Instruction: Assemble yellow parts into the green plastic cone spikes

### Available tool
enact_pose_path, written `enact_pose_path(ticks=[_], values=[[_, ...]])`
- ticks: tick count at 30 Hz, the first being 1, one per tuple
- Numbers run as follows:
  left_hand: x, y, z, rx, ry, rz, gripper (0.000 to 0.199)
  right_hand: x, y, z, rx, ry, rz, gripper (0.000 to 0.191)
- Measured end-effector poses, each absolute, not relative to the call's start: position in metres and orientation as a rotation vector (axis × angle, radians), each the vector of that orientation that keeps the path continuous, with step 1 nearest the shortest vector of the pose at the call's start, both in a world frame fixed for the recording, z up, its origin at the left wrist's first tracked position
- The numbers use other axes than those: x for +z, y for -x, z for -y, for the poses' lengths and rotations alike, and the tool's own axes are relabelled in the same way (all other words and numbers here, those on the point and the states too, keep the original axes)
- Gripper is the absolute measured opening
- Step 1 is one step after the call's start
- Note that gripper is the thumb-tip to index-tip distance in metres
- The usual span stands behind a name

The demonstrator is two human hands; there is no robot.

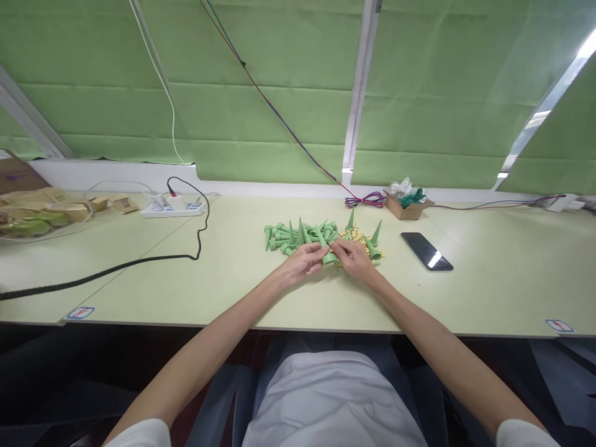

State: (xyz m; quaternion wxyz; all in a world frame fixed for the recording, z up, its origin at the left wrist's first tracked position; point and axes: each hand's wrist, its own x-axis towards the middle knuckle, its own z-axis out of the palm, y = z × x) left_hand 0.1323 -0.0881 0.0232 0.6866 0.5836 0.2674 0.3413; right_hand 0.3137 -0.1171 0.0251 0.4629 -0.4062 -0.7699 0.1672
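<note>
My left hand (303, 261) is closed around a green plastic spike (321, 239), a hollow cone whose wide collar faces me and whose tip points away. Close against that collar, the fingers of my right hand (356, 259) are pinched together; whatever they hold is too small or too hidden to name. Behind my left hand lies a heap of similar green spikes (280, 236), some standing point up. Small yellow pieces (357, 236) are scattered beyond my right hand, with a few more spikes (375, 233) among them.
A black phone (426, 251) lies to the right. Behind it stands a small cardboard box (406, 211) with plastic wrap and green material. Coiled wires (365, 200) rest near the wall. On the left are a power strip (174, 209), a black cable (158, 257) and small cartons (74, 211).
</note>
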Motion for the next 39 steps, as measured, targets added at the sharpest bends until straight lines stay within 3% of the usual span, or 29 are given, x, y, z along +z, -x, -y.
enact_pose_path(ticks=[14,20,39], values=[[0.028,-0.135,0.099,0.892,-1.789,-0.700,0.037,0.021,-0.317,0.114,0.360,1.044,1.911,0.044],[0.027,-0.139,0.100,1.109,-2.017,-0.729,0.031,0.021,-0.318,0.112,0.337,1.062,1.920,0.042],[0.027,-0.134,0.096,0.805,-1.660,-0.635,0.039,0.022,-0.320,0.115,0.305,0.999,1.930,0.044]])
